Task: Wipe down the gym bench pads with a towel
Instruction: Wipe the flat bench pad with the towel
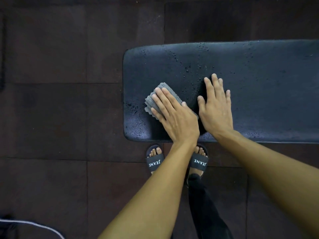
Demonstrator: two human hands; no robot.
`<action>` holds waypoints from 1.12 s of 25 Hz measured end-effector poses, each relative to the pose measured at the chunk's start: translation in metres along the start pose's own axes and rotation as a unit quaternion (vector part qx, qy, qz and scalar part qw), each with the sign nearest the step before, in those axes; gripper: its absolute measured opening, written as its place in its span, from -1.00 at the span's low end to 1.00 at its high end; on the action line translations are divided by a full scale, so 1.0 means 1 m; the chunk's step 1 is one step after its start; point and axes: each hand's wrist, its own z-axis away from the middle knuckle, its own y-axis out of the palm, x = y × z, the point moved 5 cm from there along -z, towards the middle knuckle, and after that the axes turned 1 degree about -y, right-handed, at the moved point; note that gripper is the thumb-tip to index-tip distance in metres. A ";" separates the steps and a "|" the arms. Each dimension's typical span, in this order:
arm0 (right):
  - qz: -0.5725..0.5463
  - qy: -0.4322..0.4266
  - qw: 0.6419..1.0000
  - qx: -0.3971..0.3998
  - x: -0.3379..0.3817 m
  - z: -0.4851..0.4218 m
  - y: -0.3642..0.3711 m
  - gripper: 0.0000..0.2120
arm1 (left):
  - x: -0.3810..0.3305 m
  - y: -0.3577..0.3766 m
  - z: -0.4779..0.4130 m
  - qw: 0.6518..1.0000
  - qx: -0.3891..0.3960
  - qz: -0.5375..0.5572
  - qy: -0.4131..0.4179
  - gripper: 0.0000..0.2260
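Observation:
A dark bench pad (259, 75) runs from the middle of the view off the right edge, dotted with water droplets. A folded grey towel (156, 96) lies on the pad near its left end. My left hand (174, 116) presses flat on top of the towel, fingers together and stretched out, covering most of it. Just to the right, my right hand (215, 107) lies flat on the bare pad with its fingers spread, holding nothing. The two hands almost touch at the thumbs.
Dark rubber floor tiles (60, 109) surround the bench. My feet in black slides (154, 162) stand right at the pad's near edge. A dark object with a pale rim (34, 226) sits at the bottom left corner.

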 end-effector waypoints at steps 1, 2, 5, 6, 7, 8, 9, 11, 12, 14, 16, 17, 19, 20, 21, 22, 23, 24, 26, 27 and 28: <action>-0.002 0.002 1.000 -0.004 0.001 0.000 0.000 -0.47 | 0.007 -0.002 0.000 0.999 -0.016 -0.014 0.026 -0.37; -0.003 0.005 1.000 -0.007 0.001 0.000 0.001 -0.47 | 0.017 -0.004 0.000 0.997 -0.029 -0.034 0.059 -0.36; -0.010 0.011 1.000 -0.012 0.003 0.002 0.002 -0.48 | 0.056 -0.012 0.003 0.984 -0.018 -0.065 0.164 -0.33; -0.012 0.015 1.000 -0.013 0.003 0.003 0.003 -0.48 | 0.065 -0.015 0.003 0.979 -0.006 -0.062 0.193 -0.33; -0.016 0.019 1.000 -0.013 0.003 0.003 0.002 -0.48 | 0.071 -0.019 0.001 0.973 -0.002 -0.064 0.220 -0.34; -0.019 0.020 1.000 -0.012 0.004 0.002 0.003 -0.48 | 0.075 -0.021 -0.004 0.968 -0.005 -0.072 0.239 -0.36; -0.019 0.020 1.000 -0.011 0.003 0.002 0.003 -0.48 | 0.078 -0.023 -0.012 0.966 -0.010 -0.078 0.245 -0.37; -0.013 0.015 1.000 -0.014 0.002 0.000 0.003 -0.47 | 0.079 -0.026 -0.037 0.974 -0.028 -0.080 0.212 -0.41; -0.011 0.015 1.000 -0.015 0.000 0.000 0.004 -0.47 | 0.077 -0.029 -0.052 0.979 -0.039 -0.079 0.185 -0.43; -0.010 0.023 1.000 -0.016 0.000 0.000 0.004 -0.47 | 0.062 -0.035 -0.086 0.985 -0.056 -0.078 0.143 -0.44; -0.009 0.031 0.999 -0.019 0.001 0.001 0.006 -0.46 | 0.032 -0.035 -0.116 0.986 -0.052 -0.092 0.127 -0.43; -0.009 0.031 0.999 -0.020 0.001 0.000 0.006 -0.46 | 0.015 -0.031 -0.122 0.984 -0.050 -0.106 0.131 -0.43; -0.012 0.027 0.999 -0.022 -0.001 0.000 0.007 -0.45 | -0.008 -0.021 -0.110 0.978 -0.061 -0.112 0.165 -0.45; -0.011 0.027 0.999 -0.021 -0.003 0.002 0.006 -0.45 | -0.009 -0.016 -0.093 0.975 -0.060 -0.108 0.187 -0.46; -0.010 0.024 0.999 -0.018 -0.005 0.003 0.005 -0.45 | -0.001 -0.013 -0.073 0.972 -0.053 -0.111 0.201 -0.47; -0.009 0.020 1.000 -0.014 -0.005 0.004 0.004 -0.45 | 0.016 -0.013 -0.052 0.973 -0.045 -0.113 0.198 -0.47; -0.009 0.018 1.000 -0.009 -0.005 0.005 0.004 -0.45 | 0.038 -0.015 -0.035 0.976 -0.040 -0.112 0.181 -0.46; -0.009 0.017 1.000 -0.008 -0.005 0.004 0.004 -0.45 | 0.059 -0.018 -0.022 0.981 -0.043 -0.109 0.153 -0.46; -0.011 0.017 1.000 -0.006 -0.003 0.002 0.006 -0.45 | 0.091 -0.026 -0.010 0.990 -0.051 -0.092 0.091 -0.46; -0.013 0.018 1.000 -0.006 -0.002 0.001 0.007 -0.45 | 0.099 -0.030 -0.013 0.994 -0.052 -0.077 0.062 -0.46; -0.015 0.021 1.000 -0.007 -0.001 0.000 0.007 -0.45 | 0.102 -0.033 -0.020 0.996 -0.053 -0.060 0.035 -0.46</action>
